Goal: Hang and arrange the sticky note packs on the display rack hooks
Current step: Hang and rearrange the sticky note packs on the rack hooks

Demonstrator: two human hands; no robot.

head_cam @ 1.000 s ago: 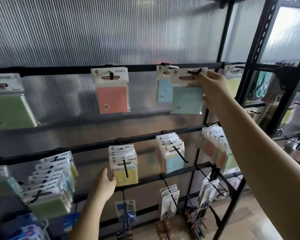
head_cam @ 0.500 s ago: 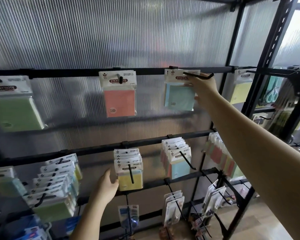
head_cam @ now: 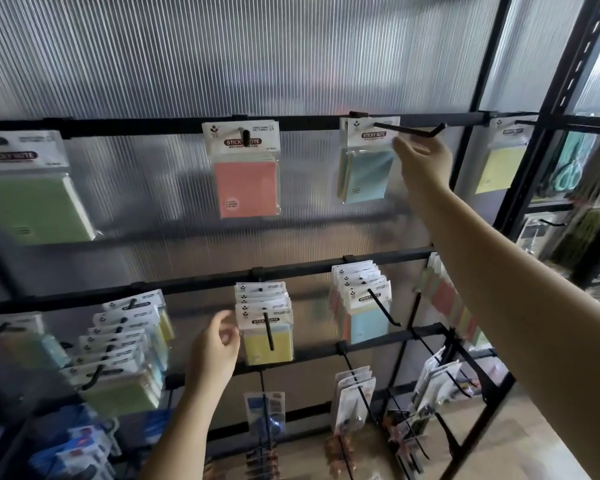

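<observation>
Right hand: the right hand [head_cam: 421, 164] is up at the top rail, just under the long top hook [head_cam: 409, 129], thumb touching the edge of the blue pack [head_cam: 366, 161]. Fingers look loose, grasping nothing that I can see.
Blue pack: threaded on that hook, pushed well back toward the rail, with another pack just behind it. It hangs a little tilted, so I'd judge the hand is there to steady or square it.
Left hand: the left hand [head_cam: 217, 348] is down on the middle row, fingers relaxed and spread, fingertips just beside the front yellow pack [head_cam: 267, 332]. Whether they touch it, I can't tell.
Yellow stack: several packs queued on one short hook, the front one near the tip, probably next to come off.
Around them: a pink pack [head_cam: 246, 171] alone on the neighbouring top hook, a green pack [head_cam: 32, 199] far left, fuller hooks lower left.
Rack: black display rack [head_cam: 136, 124] against ribbed translucent panels.
</observation>
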